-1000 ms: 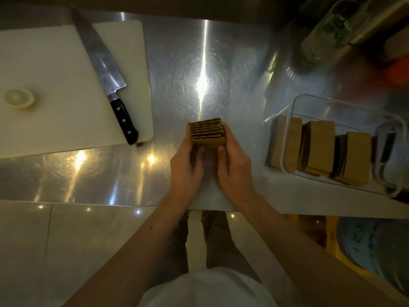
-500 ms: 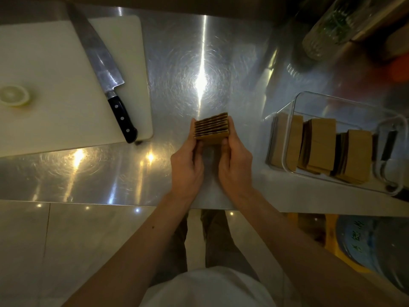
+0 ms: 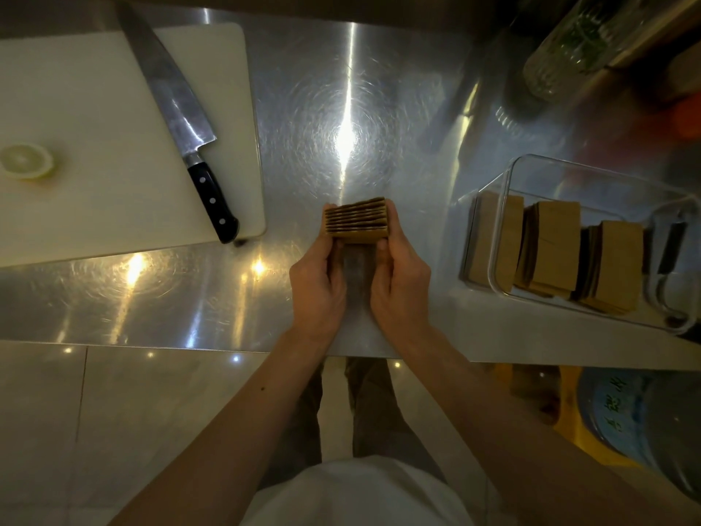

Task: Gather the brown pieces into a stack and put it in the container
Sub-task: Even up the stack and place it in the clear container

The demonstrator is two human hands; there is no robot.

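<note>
A stack of thin brown pieces stands on edge over the steel counter, pressed between both hands. My left hand grips its left end and my right hand grips its right end. To the right sits a clear plastic container with three stacks of brown pieces standing inside it.
A white cutting board lies at the left with a large black-handled knife and a pale round slice on it. A glass jar lies at the back right. The counter's front edge runs just under my wrists; a water jug stands below right.
Both hands have shifted the stack a little forward and squared it; the pieces now sit more evenly together. The grip has not changed.
</note>
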